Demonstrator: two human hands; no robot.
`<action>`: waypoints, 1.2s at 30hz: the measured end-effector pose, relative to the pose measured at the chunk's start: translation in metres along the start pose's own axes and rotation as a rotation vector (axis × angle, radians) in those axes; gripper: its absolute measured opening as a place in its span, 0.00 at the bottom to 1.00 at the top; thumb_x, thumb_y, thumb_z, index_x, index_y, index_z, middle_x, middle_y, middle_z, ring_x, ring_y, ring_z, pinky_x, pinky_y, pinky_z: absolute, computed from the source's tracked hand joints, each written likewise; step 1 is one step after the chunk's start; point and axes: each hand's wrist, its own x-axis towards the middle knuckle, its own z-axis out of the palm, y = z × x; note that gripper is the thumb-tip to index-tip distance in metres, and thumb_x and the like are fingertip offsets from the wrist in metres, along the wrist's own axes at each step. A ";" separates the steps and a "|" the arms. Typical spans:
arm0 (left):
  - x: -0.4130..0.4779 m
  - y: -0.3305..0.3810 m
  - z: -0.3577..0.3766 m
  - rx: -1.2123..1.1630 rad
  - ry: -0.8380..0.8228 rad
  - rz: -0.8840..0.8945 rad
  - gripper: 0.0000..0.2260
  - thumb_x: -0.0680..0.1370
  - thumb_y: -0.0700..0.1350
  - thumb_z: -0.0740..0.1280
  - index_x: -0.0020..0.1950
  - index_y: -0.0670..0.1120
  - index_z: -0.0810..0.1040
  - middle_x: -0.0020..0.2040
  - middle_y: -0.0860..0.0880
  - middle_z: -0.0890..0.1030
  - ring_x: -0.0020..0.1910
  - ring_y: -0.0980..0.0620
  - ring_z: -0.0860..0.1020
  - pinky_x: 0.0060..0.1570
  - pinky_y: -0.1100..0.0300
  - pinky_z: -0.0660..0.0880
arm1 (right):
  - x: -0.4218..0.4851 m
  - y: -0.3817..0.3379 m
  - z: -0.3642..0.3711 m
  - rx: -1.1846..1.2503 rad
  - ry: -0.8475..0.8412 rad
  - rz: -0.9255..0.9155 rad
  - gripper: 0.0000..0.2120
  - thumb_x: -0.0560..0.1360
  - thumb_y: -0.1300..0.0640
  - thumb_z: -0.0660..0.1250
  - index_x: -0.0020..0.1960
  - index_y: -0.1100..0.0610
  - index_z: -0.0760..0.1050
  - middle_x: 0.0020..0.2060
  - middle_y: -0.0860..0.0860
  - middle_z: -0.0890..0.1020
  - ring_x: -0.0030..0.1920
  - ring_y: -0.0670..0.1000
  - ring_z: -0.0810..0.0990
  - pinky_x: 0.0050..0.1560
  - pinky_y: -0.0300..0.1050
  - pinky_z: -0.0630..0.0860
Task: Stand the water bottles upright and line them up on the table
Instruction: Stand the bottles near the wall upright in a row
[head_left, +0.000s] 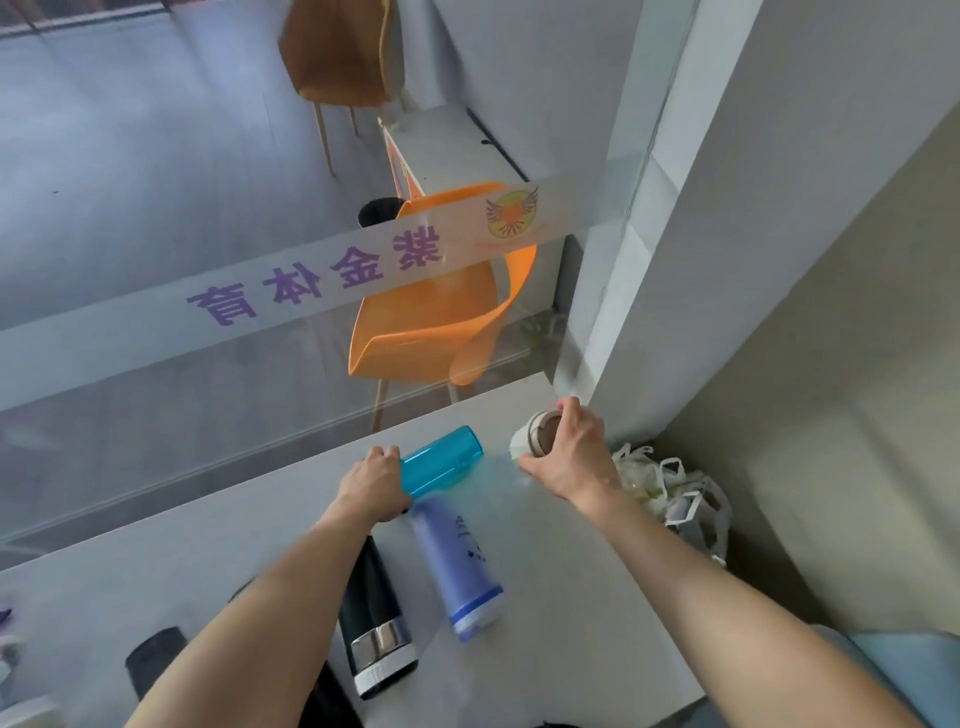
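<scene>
A clear blue bottle (441, 461) lies on its side on the white table (571, 597), and my left hand (375, 486) grips its near end. My right hand (569, 452) is closed on a beige and brown bottle (535, 435) at the table's far right corner; it looks tilted. A lavender bottle (460, 564) lies flat just in front of the blue one. A black bottle with a silver band (375, 618) lies beside it, partly under my left forearm. Another dark bottle (150, 657) rests at the lower left.
A glass partition with a frosted strip (260, 312) runs along the table's far edge. An orange chair (441, 317) stands behind it. A white mesh bag (675, 499) sits off the table's right edge, against the wall (779, 260).
</scene>
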 end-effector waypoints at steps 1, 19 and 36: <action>-0.002 0.001 -0.001 -0.014 0.018 0.003 0.27 0.72 0.51 0.78 0.67 0.49 0.75 0.56 0.49 0.76 0.52 0.46 0.81 0.53 0.51 0.83 | 0.005 0.000 0.002 -0.015 0.036 -0.052 0.38 0.67 0.42 0.79 0.68 0.58 0.69 0.61 0.59 0.76 0.62 0.61 0.74 0.65 0.56 0.77; -0.028 0.037 -0.068 -0.306 0.358 0.145 0.35 0.71 0.47 0.84 0.72 0.48 0.70 0.63 0.51 0.75 0.57 0.51 0.78 0.58 0.55 0.84 | 0.030 -0.007 0.012 -0.016 -0.039 -0.210 0.43 0.73 0.45 0.79 0.80 0.50 0.61 0.72 0.57 0.68 0.70 0.59 0.73 0.68 0.52 0.79; -0.031 0.086 -0.081 0.013 0.376 0.377 0.39 0.69 0.49 0.81 0.78 0.53 0.71 0.71 0.52 0.76 0.69 0.46 0.73 0.57 0.48 0.81 | 0.051 -0.006 0.015 0.014 -0.071 -0.197 0.46 0.76 0.48 0.79 0.83 0.57 0.55 0.76 0.56 0.64 0.75 0.58 0.70 0.76 0.50 0.72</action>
